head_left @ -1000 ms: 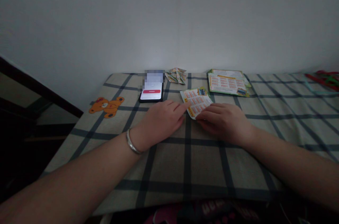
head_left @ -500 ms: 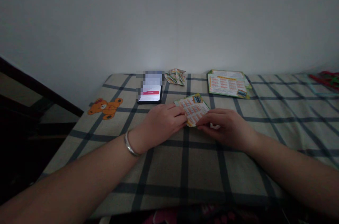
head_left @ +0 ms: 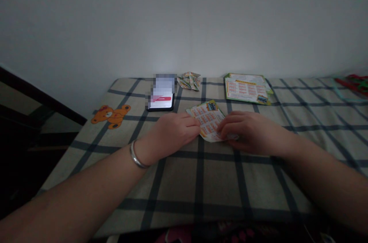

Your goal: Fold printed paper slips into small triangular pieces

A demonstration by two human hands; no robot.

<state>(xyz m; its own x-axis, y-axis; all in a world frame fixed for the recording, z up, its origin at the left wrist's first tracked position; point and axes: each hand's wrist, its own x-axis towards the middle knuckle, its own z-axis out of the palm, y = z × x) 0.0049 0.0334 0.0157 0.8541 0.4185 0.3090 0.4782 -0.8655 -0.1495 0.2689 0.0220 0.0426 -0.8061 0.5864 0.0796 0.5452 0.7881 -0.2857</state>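
Note:
A printed paper sheet (head_left: 207, 118) with orange text and a small dark picture lies at an angle on the checked cloth. My left hand (head_left: 178, 132), with a silver bangle at its wrist, closes on the sheet's left edge; its fingertips are partly hidden. My right hand (head_left: 244, 132) pinches the lower right edge, where a bit of pale paper shows between thumb and fingers. Beyond the sheet sits a folded paper piece (head_left: 189, 81) with similar print.
A lit phone (head_left: 162, 97), partly blurred out, lies beyond my left hand. Similar printed sheets (head_left: 247, 89) are stacked by the wall at right. An orange bear figure (head_left: 110, 115) is at the left of the cloth. Something red and green (head_left: 358, 84) is at far right.
My right hand has shifted slightly right, and the sheet's lower right edge now looks lifted or bent toward it. My left hand stays at the left edge. The view has moved slightly.

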